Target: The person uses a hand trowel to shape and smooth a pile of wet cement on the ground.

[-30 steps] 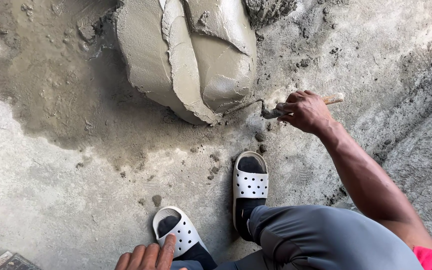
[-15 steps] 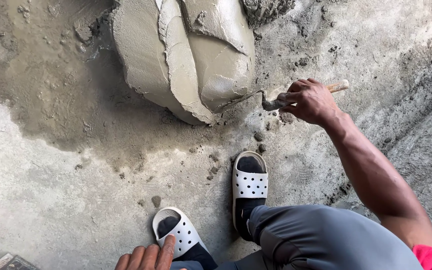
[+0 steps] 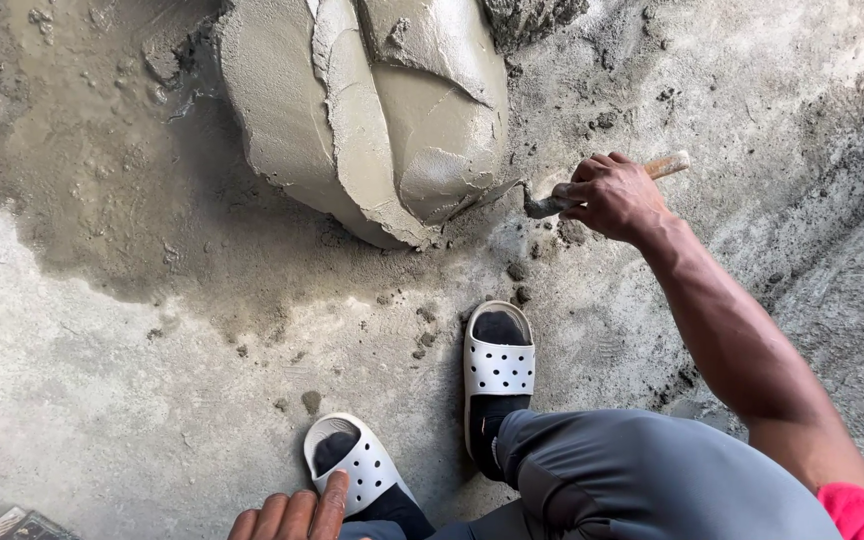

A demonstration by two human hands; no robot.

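Our right hand (image 3: 614,192) has its fingers (image 3: 580,190) curled tight around the wooden handle of a trowel (image 3: 607,186), the pale butt end of the handle poking out past the knuckles toward the right. The metal neck runs left from the fist, and the blade is pushed under the near edge of the mound of wet mortar (image 3: 372,110), so most of the blade is hidden.

Our left hand (image 3: 292,512) sits at the bottom of the view, fingers lying together and holding nothing, apparently resting on our knee above the left white sandal (image 3: 357,462). The right white sandal (image 3: 498,362) is planted just below the mound.

The mortar lies on the concrete floor (image 3: 102,380), smoothed in thick folded slabs, with a dark damp stain spreading left of it and small crumbs scattered toward our feet. We judge it heavy, soft and sticky: it will sag and slide off a tilted blade. The trowel itself is stiff and light; the dry wooden handle is the place to grip it.
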